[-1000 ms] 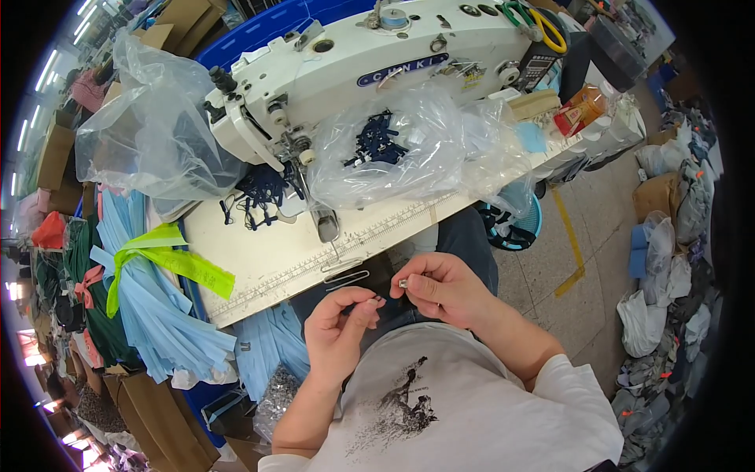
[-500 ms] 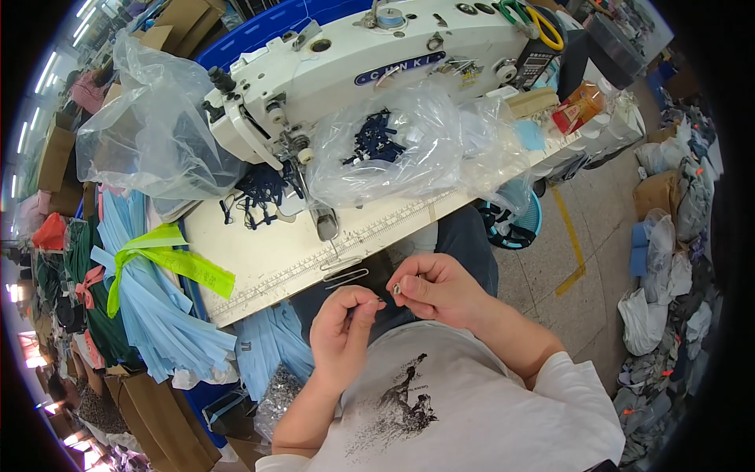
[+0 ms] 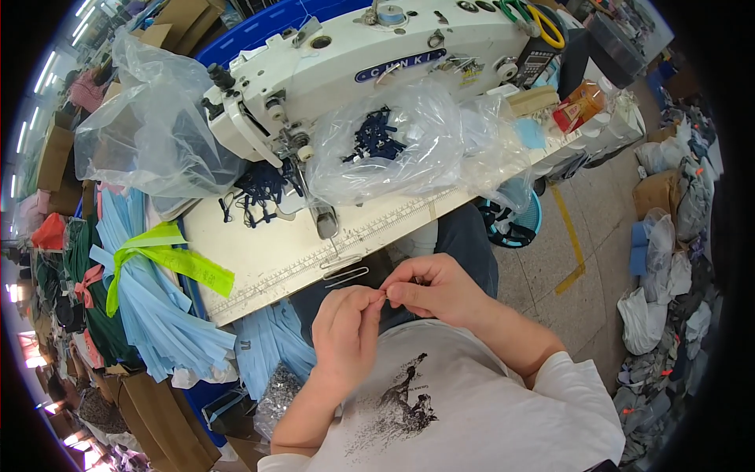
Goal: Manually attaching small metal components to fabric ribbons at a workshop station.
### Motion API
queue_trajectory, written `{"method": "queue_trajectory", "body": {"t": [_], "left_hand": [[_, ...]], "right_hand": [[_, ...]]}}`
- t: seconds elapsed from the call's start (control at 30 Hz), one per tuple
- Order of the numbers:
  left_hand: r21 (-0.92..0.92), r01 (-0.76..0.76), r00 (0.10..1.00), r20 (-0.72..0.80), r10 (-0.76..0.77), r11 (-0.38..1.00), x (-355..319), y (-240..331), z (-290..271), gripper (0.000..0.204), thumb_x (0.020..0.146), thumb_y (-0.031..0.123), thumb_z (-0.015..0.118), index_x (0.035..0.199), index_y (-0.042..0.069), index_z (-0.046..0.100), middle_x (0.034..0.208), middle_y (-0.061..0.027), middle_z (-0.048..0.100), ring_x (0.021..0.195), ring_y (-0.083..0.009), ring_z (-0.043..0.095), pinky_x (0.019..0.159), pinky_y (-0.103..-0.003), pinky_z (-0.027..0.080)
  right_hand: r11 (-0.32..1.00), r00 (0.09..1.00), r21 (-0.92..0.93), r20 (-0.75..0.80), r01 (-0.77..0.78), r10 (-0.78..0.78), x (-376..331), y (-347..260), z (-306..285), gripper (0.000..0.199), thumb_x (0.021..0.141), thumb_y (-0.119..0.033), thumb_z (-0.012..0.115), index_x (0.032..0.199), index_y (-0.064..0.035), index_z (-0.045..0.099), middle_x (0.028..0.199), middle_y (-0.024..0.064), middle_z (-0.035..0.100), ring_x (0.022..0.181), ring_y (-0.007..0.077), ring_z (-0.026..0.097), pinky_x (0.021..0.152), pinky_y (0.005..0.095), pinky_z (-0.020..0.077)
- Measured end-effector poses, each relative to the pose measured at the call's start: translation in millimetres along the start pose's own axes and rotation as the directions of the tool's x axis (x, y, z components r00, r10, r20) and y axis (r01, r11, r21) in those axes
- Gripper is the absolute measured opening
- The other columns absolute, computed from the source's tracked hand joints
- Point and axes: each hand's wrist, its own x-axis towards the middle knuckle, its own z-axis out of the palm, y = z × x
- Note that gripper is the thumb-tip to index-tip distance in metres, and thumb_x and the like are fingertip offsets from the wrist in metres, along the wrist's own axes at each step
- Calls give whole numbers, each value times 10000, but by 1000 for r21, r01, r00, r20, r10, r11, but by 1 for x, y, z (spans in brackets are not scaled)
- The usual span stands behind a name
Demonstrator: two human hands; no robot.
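Note:
My left hand and my right hand meet in front of my shirt, just off the near edge of the sewing table. Both are closed in a pinch, thumbs against forefingers, and the fingertips touch. What they pinch is tiny and mostly hidden between the fingers. Beyond them, bent metal wire rods stick out from the table edge. A white sewing machine stands across the table, with a pile of small navy fabric loops by its needle. More navy pieces lie on a clear plastic bag.
Light blue fabric strips with a neon yellow band hang at the table's left end. An empty-looking clear bag stands behind them. Scissors and an orange bottle are at the right. Bundled cloth lines the floor.
My hands have come together; their fingertips were apart before. A small dark bit in the left and a small metallic piece in the right showed earlier and are now covered.

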Motion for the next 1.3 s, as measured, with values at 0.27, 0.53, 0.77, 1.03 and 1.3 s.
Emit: {"method": "queue_trajectory", "body": {"t": [0.27, 0.53, 0.77, 1.03, 1.3], "left_hand": [[118, -96, 995, 5, 96, 988, 3, -6, -1, 134, 786, 13, 703, 901, 47, 644, 750, -66, 657, 592, -227, 552, 556, -303, 423], [150, -38, 999, 0, 39, 988, 2, -3, 1, 197, 775, 31, 725, 963, 54, 669, 717, -68, 642, 562, -218, 543, 517, -302, 414], [141, -72, 997, 8, 71, 987, 3, -6, 8, 213, 749, -4, 722, 944, 30, 641, 839, -96, 661, 663, -239, 607, 615, -312, 483], [-201, 140, 987, -45, -152, 970, 0, -10, 16, 201, 743, -50, 724, 901, 6, 615, 850, -75, 637, 666, -101, 578, 570, -206, 467], [-286, 186, 981, 8, -191, 940, -6, -21, 17, 224, 681, -82, 713, 859, 6, 610, 829, -55, 646, 656, -66, 573, 562, -196, 462]], "right_hand": [[982, 997, -172, -29, 72, -78, 4, 0, 2, 212, 941, -221, 617, 1017, -38, 693, 688, -45, 577, 548, 15, 436, 469, 187, 338], [999, 997, -41, 78, -9, 12, 0, -2, -4, 230, 985, -189, 536, 1100, -26, 652, 710, -38, 572, 552, 22, 408, 475, 196, 332], [906, 957, -349, -71, 239, -280, 4, 10, 6, 190, 985, -163, 526, 1023, -11, 635, 783, -2, 623, 569, 31, 463, 502, 189, 386], [908, 972, -390, -106, 155, -211, 0, 0, 5, 188, 967, -158, 555, 1004, 13, 625, 831, 39, 653, 695, 68, 577, 614, 234, 477], [897, 961, -395, -102, 199, -258, 1, 1, 0, 182, 977, -173, 542, 1008, -10, 616, 806, 9, 608, 626, 34, 502, 534, 189, 406]]}}
